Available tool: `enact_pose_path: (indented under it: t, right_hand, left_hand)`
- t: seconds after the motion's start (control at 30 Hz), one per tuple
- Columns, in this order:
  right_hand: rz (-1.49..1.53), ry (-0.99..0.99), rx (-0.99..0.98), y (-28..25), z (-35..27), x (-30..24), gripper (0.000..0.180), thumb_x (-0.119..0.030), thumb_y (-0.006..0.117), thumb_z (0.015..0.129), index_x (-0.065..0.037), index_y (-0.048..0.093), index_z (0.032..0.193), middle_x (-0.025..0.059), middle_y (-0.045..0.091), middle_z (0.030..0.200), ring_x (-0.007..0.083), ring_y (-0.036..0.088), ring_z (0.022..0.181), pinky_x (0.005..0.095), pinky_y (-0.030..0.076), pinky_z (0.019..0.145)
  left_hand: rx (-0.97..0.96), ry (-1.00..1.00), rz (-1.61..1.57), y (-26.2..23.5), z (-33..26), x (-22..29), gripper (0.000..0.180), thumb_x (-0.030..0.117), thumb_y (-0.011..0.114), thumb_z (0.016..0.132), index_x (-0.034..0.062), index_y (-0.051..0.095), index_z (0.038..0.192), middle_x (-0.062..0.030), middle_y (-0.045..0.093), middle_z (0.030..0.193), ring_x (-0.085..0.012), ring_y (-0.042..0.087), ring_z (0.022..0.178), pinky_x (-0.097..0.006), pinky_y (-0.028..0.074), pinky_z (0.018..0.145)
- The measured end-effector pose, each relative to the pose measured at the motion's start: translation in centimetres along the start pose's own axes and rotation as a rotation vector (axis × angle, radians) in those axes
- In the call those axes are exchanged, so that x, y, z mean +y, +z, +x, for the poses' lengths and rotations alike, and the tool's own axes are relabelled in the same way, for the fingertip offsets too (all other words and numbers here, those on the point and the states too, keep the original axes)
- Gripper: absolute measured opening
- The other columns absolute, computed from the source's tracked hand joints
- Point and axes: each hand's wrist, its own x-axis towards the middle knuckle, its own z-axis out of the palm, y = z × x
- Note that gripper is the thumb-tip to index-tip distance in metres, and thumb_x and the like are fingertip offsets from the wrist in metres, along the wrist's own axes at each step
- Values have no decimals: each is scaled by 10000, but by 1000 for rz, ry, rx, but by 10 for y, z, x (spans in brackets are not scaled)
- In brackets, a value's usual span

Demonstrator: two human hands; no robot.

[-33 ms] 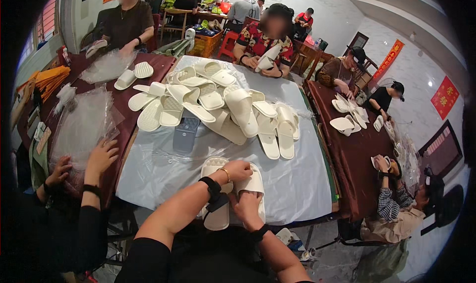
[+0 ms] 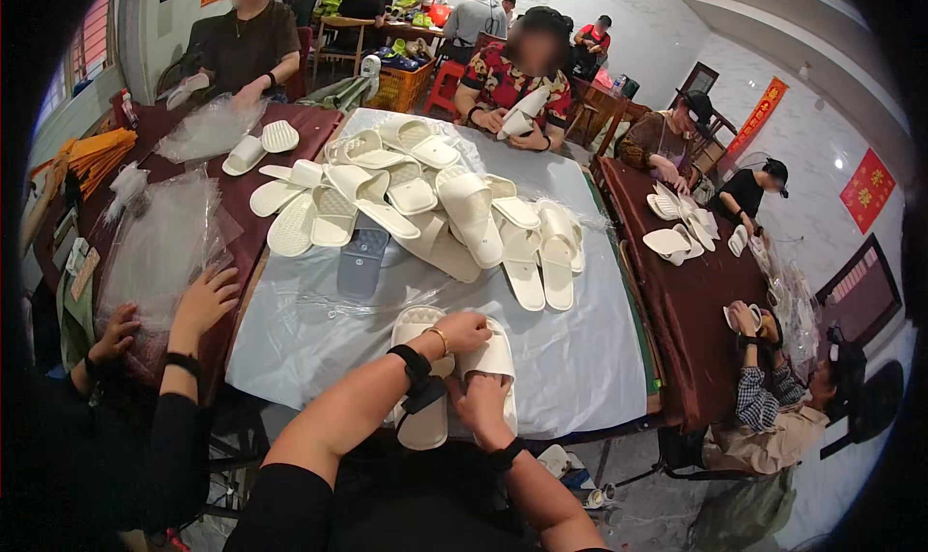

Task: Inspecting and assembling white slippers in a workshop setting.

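Right in front of me two cream slippers lie side by side at the near table edge. My left hand point(image 2: 466, 332) reaches across the left slipper point(image 2: 422, 428), its fingers curled in at the strap's front edge on the right slipper point(image 2: 491, 357). Low on that same slipper, my right hand point(image 2: 483, 405) has its fingers tucked under the strap, where their tips are hidden. Beyond my hands spreads a heap of cream slippers point(image 2: 372, 187), some overlapping. A grey-blue slipper-shaped piece point(image 2: 362, 262) pokes out from the heap's near side.
On my left, a co-worker's hands point(image 2: 205, 305) rest at clear plastic bags point(image 2: 159, 252) on a dark red table. Across from me a person holds a cream slipper point(image 2: 522, 115). More slippers point(image 2: 677, 241) lie on the right-hand red table point(image 2: 691, 330), where others work.
The left co-worker's nearer hand has shifted slightly up and right over the plastic bags. The slipper held across the table has tilted a little. My hands stay in place.
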Motion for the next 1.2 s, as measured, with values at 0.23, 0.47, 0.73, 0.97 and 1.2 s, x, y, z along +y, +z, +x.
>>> enact_pose_path:
  t: [0.23, 0.47, 0.73, 0.97, 1.2]
  right_hand:
    - [63, -41, 111, 5, -2, 6, 334, -319, 622, 820, 4, 673, 889, 203, 620, 959, 368, 508, 1013, 512, 308, 882]
    - [-29, -10, 24, -1, 7, 1, 392, -376, 578, 852, -11, 672, 961, 201, 612, 1052, 358, 503, 1062, 528, 302, 912]
    - [-62, 58, -162, -9, 11, -1, 475, -435, 543, 853, -5, 647, 1027, 219, 625, 1035, 388, 528, 1013, 504, 297, 889]
    - [17, 104, -252, -20, 20, -2, 467, -455, 517, 866, -31, 674, 980, 212, 656, 947, 378, 588, 940, 485, 313, 883]
    - [11, 21, -148, -7, 19, 4, 518, -477, 507, 872, -28, 609, 1108, 231, 624, 1048, 393, 556, 1012, 514, 300, 900]
  left_hand:
    - [110, -127, -134, -10, 4, 4, 278, 257, 633, 745, -2, 656, 840, -198, 669, 841, -343, 645, 805, -403, 502, 738]
    - [134, -94, -58, -6, 15, -3, 246, 248, 693, 707, 21, 673, 799, -149, 684, 787, -255, 664, 719, -346, 517, 675]
    - [-239, -70, -28, -13, 35, -18, 322, 329, 714, 684, 119, 745, 926, -111, 710, 884, -257, 669, 798, -343, 514, 769]
    - [-381, 32, -43, -18, 37, -23, 273, 290, 671, 784, 109, 732, 980, -102, 710, 894, -202, 647, 784, -328, 506, 736]
    - [-369, -29, -68, -21, 33, -22, 351, 326, 655, 791, 39, 712, 984, -138, 700, 928, -232, 645, 813, -333, 498, 765]
